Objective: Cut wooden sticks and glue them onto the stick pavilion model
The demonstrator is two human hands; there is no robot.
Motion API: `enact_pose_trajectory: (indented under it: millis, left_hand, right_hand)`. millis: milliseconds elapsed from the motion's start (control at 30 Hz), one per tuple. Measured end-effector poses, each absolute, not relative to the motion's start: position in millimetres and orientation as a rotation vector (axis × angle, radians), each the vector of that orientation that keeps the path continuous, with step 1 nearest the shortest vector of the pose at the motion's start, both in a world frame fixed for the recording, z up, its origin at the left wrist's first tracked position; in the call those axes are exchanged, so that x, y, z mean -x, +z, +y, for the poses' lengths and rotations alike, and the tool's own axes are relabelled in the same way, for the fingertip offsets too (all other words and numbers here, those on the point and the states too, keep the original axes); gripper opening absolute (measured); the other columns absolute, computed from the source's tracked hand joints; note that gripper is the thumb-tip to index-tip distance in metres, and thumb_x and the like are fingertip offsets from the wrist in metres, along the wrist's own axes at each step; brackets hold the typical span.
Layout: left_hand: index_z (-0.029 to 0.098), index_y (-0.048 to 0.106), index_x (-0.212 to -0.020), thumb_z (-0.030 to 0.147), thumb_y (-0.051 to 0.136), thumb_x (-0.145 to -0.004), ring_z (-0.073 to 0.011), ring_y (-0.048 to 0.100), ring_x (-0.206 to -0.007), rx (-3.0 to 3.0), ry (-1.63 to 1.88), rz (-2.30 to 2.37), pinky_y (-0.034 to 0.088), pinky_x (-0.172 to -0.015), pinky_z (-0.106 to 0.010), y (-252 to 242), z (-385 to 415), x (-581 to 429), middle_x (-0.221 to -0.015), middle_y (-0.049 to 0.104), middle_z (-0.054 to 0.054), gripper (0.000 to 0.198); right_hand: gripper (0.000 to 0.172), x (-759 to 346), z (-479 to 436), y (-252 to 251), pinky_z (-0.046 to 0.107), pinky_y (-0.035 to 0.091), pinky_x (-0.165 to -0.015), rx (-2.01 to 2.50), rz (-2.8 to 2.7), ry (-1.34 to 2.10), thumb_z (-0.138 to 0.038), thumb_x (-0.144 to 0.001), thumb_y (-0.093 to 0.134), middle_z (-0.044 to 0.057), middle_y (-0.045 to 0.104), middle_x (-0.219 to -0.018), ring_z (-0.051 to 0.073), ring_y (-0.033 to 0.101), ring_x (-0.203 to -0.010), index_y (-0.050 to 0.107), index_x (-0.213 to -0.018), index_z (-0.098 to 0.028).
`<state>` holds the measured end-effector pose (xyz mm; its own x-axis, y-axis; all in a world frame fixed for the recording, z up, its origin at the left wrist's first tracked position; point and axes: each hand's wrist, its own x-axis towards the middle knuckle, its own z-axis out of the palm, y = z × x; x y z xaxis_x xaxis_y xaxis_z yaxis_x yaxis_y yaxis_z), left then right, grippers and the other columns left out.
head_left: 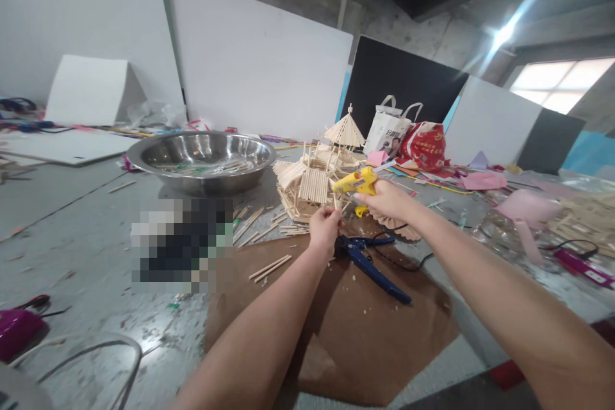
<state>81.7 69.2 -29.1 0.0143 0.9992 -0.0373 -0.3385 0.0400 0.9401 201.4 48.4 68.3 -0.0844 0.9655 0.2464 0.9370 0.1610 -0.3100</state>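
A model pavilion of thin wooden sticks stands in the middle, with a pointed roof at its back. My left hand is closed in a pinch at its front right corner, around what looks like a small stick. My right hand grips a yellow glue gun, whose nozzle points left at the model, just above my left fingers. Below my hands, a blue-handled cutter lies on brown paper. Two loose sticks rest on the paper left of my left forearm.
A steel basin sits left of the model, with loose sticks scattered nearby. Behind at the right are a white bag and a red bag. A black cord trails beside the cutter. Coloured paper and clear plastic lie far right.
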Motion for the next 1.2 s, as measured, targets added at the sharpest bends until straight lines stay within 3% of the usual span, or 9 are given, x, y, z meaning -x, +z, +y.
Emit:
enact_pose_trajectory:
  millis: [333, 767, 1033, 1200]
  left_hand:
    - [0.015, 0.044, -0.059, 0.028, 0.056, -0.061, -0.0037, 0.033, -0.025, -0.928, 1.331, 0.95, 0.023, -0.029, -0.016, -29.2, 69.4, -80.7, -0.036, 0.046, 0.006, 0.017]
    - [0.015, 0.044, -0.06, 0.027, 0.055, -0.062, -0.0038, 0.033, -0.026, -0.931, 1.353, 0.956, 0.024, -0.03, -0.017, -28.0, 71.4, -78.2, -0.037, 0.045, 0.006, 0.016]
    - [0.015, 0.044, -0.061, 0.027, 0.055, -0.061, -0.0042, 0.035, -0.026, -0.915, 1.38, 0.957, 0.023, -0.03, -0.016, -27.9, 77.1, -74.9, -0.038, 0.046, 0.006, 0.016]
    - [0.016, 0.043, -0.06, 0.028, 0.056, -0.061, -0.004, 0.034, -0.025, -0.882, 1.376, 0.951, 0.023, -0.029, -0.016, -24.6, 77.0, -73.6, -0.037, 0.045, 0.006, 0.018]
  right_hand:
    - [0.031, -203.1, 52.0, 64.8, 0.027, 0.04, -0.066, 1.758, -2.009, 0.104, -0.039, -0.067, 0.05, 0.005, 0.061, -0.086, 0.019, 0.055, -0.079, 0.056, -0.091, -0.019]
    - [0.031, -202.9, 51.6, 64.2, 0.023, 0.038, -0.052, 1.822, -1.949, 0.18, -0.043, -0.068, 0.047, 0.0, 0.056, -0.062, 0.013, 0.052, -0.055, 0.054, -0.082, -0.017]
    - [0.031, -200.6, 48.9, 69.8, 0.025, 0.039, -0.05, 1.88, -1.883, 0.177, -0.044, -0.069, 0.045, 0.001, 0.054, -0.054, 0.013, 0.051, -0.048, 0.054, -0.079, -0.017]
    - [0.029, -203.8, 49.5, 67.9, 0.025, 0.039, -0.053, 1.82, -1.894, 0.175, -0.044, -0.068, 0.046, 0.001, 0.056, -0.059, 0.015, 0.053, -0.054, 0.054, -0.078, -0.018]
